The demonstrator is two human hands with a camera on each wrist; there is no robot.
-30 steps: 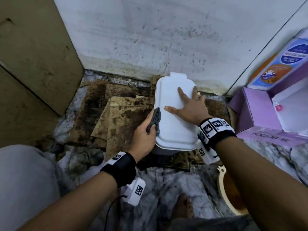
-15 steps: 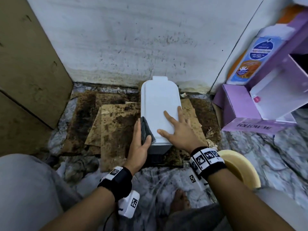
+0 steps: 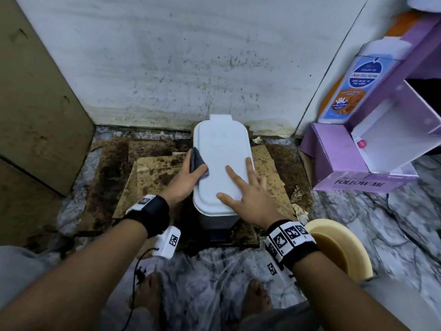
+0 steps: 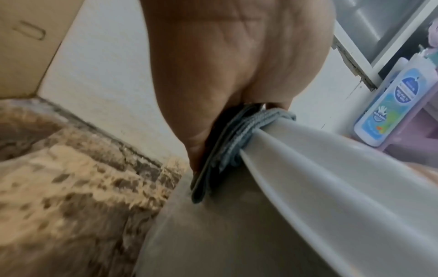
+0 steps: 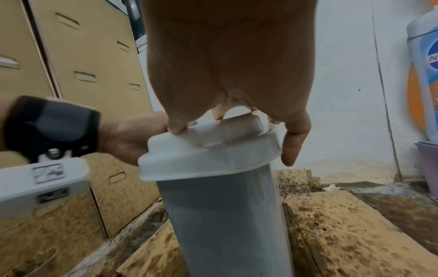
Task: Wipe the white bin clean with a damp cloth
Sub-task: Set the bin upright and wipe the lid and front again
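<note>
White bin (image 3: pixel 220 163), tall narrow body with closed oblong lid and small tab at the far end, stands upright on stained cardboard near the wall. Folded grey cloth (image 3: pixel 197 163) pressed against lid's left edge, draped slightly onto the top and down the side.

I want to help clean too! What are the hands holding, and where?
The left hand grips the folded grey cloth against the white bin's left lid edge. The right hand holds nothing, its spread fingers resting on the lid.
</note>
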